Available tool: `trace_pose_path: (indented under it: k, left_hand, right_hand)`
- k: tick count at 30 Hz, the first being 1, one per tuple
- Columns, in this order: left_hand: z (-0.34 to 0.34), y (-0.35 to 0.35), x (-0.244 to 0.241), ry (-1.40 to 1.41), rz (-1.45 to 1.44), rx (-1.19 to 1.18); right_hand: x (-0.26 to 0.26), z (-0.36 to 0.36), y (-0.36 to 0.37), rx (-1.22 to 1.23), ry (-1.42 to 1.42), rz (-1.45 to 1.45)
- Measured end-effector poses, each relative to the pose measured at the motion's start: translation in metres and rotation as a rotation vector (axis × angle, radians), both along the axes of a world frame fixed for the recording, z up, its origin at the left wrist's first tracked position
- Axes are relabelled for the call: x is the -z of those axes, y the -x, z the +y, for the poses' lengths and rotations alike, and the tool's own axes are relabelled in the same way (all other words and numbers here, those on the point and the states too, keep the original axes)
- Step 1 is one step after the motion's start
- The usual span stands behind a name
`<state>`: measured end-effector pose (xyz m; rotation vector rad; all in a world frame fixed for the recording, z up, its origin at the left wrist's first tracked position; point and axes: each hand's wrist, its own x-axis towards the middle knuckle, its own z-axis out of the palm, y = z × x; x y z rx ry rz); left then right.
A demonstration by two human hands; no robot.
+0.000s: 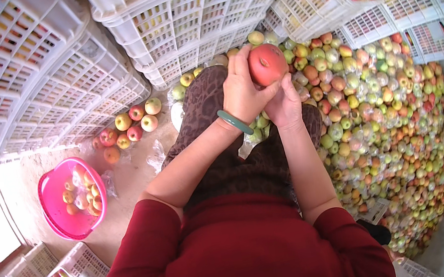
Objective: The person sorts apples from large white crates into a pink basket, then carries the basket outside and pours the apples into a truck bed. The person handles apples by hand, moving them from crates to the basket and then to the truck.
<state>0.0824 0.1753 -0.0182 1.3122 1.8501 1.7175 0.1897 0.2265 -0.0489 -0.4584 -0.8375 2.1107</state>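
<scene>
A large red apple (267, 64) is held up in front of me, above my knees. My left hand (242, 86), with a green bangle at the wrist, grips its left side, fingers over the top and thumb underneath. Just below and to the right, my right hand (284, 101) has its fingertips at the apple's lower edge; its other fingers are partly hidden, so its grip is unclear. Between my legs lie green apples (254, 135) and clear plastic wrap. To the right spreads a big heap of red, yellow and green apples (357, 102), many in clear film.
Stacked white plastic crates (201, 14) of apples stand ahead, with another stack (49, 79) at left. A pink tub (52, 202) holds some apples. Several loose apples (134, 133) lie on the floor nearby. A tilted crate (310, 5) stands at the back right.
</scene>
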Motion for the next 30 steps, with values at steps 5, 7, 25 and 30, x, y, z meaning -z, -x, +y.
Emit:
trace_pose_path:
  k: [5, 7, 25, 30]
  left_hand:
    - [-0.006, -0.034, 0.038, 0.092, -0.004, 0.24]
    - [-0.007, -0.042, 0.044, 0.144, 0.008, 0.329]
    - [-0.027, -0.042, 0.076, 0.23, -0.019, 0.624]
    - [-0.028, -0.038, 0.081, 0.258, -0.015, 0.639]
  right_hand:
    - [0.019, -0.003, -0.036, 0.119, 0.182, 0.053]
    - [0.035, 0.004, -0.054, 0.108, 0.23, 0.116]
    - [0.098, 0.071, -0.143, 0.314, 0.5, 0.615]
    - [0.103, 0.076, -0.158, 0.404, 0.49, 0.643]
